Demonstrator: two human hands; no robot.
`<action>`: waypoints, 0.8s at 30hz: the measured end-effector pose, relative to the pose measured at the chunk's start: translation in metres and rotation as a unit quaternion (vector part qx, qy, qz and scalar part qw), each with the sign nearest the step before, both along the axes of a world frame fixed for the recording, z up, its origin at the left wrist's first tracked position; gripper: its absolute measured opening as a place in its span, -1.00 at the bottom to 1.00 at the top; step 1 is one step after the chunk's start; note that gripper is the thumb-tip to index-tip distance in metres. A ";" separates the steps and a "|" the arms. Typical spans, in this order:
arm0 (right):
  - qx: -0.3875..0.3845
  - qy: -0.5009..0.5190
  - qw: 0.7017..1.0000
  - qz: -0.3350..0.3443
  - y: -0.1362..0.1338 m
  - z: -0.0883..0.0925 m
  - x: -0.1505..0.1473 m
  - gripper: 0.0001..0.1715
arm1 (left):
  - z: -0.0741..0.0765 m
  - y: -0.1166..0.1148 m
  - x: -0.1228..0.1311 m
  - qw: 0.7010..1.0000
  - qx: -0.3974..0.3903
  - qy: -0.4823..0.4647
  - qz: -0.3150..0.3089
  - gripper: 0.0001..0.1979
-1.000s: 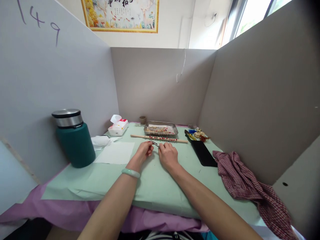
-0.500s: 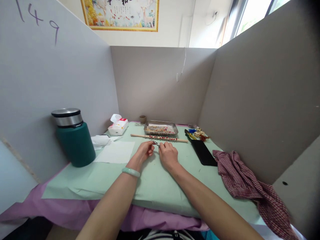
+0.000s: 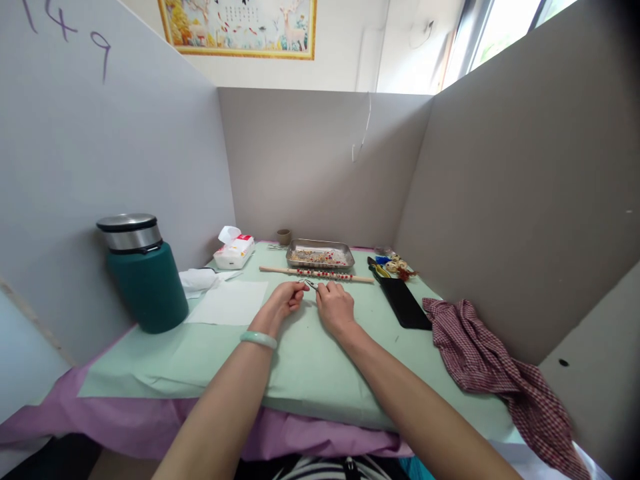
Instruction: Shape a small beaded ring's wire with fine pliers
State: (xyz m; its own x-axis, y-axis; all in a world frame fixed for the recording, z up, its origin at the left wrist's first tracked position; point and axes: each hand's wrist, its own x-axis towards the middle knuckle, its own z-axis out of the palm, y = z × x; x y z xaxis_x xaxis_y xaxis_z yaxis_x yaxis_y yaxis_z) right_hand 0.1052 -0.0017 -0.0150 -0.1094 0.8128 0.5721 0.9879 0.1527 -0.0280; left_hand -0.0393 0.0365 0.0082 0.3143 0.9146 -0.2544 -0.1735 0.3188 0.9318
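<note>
At the middle of the table [image 3: 310, 373], both hands are meeting over the green mat. Left hand [image 3: 280, 305] is curling its fingers inward, thumb and forefinger pinching the near-left end of a small metal tool [image 3: 310, 285]. Right hand [image 3: 336, 308] is lying knuckles up, fingers pressed together and closing on the tool's right end; what exactly sits between the fingertips is too small to tell. Both wrists appear to be resting low on the mat, probably to steady fine work. A pale bangle [image 3: 259, 339] is sitting on the left wrist.

Just beyond the fingertips, a stick [image 3: 316, 273] is lying crosswise, carrying a row of red and white beads; it is apart from the hands but near enough to reach without shifting the arms. Farther back, touching nothing in hand, a metal tray [image 3: 320, 254] is holding loose beads, its rim apparently keeping them from rolling off.

To the right, a black case [image 3: 403, 303] is lying flat, with coloured tassels [image 3: 393, 265] at its far end and a checked cloth [image 3: 493, 373] trailing toward the near right edge. To the left, a white sheet [image 3: 229, 303] is lying flat beside crumpled tissue [image 3: 199, 281], a tissue pack [image 3: 234, 250] and a green flask [image 3: 143, 275] standing upright against the partition, well apart from the hands. A small cup [image 3: 284, 236] is standing at the far wall.
</note>
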 end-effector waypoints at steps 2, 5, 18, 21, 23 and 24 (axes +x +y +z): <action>0.005 0.014 1.000 0.013 0.001 -0.001 0.004 -0.78 | 0.001 0.000 -0.003 0.999 -0.015 0.003 -0.029 -0.87; 0.013 0.035 0.999 0.034 0.004 -0.002 0.011 -0.78 | 0.003 -0.001 -0.006 0.996 -0.023 0.000 -0.089 -0.87; 0.044 0.009 0.994 0.096 0.004 0.003 0.021 -0.76 | -0.003 -0.008 0.002 0.983 0.135 0.099 0.071 -0.76; 0.032 0.050 0.994 0.093 0.003 0.001 0.020 -0.77 | -0.003 -0.007 0.003 0.980 0.149 0.110 0.074 -0.77; 0.018 0.091 0.992 0.090 0.004 -0.001 0.021 -0.75 | -0.004 -0.006 0.003 0.980 0.148 0.111 0.078 -0.79; 0.010 0.112 0.990 0.089 0.005 -0.002 0.021 -0.75 | -0.004 -0.006 0.004 0.980 0.145 0.108 0.083 -0.79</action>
